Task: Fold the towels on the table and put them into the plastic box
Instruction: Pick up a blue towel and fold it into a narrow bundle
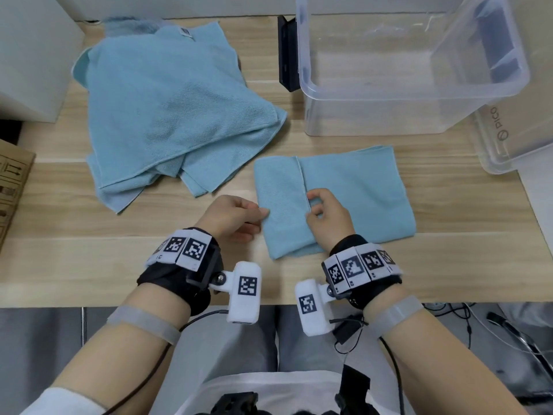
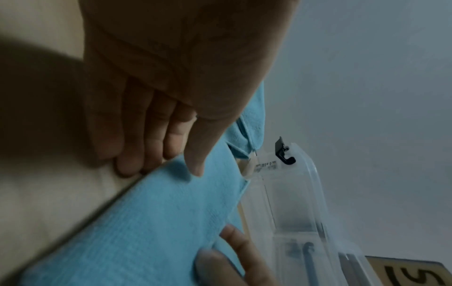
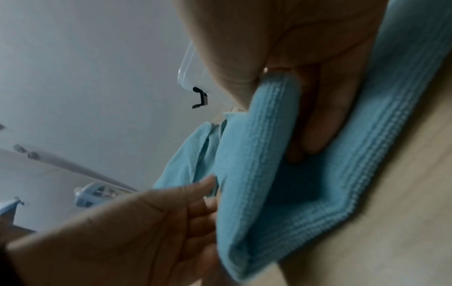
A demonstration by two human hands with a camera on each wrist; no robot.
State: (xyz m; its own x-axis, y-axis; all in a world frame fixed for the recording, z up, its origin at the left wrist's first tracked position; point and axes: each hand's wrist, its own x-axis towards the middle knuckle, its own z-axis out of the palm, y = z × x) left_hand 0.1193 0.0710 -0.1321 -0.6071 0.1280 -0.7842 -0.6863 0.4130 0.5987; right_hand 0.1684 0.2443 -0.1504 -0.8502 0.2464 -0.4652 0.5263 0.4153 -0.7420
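A light blue towel (image 1: 353, 187), folded into a rectangle, lies on the wooden table (image 1: 89, 259) in front of the clear plastic box (image 1: 419, 94). My right hand (image 1: 317, 202) pinches the hemmed edge of its top flap, and the right wrist view shows that edge (image 3: 274, 108) lifted between thumb and fingers (image 3: 318, 125). My left hand (image 1: 257, 223) is at the towel's left fold. Its thumb tip (image 2: 195, 168) rests on the cloth (image 2: 146, 222) and its straight fingers (image 2: 129, 158) lie on the table beside it. The box holds nothing.
A loose pile of blue towels (image 1: 167, 109) lies at the back left. A clear lid (image 1: 508, 139) leans at the right of the box, and a black object (image 1: 287, 52) stands at the box's left side. A cardboard box (image 1: 12, 187) and a white box (image 1: 30, 55) sit at the left edge.
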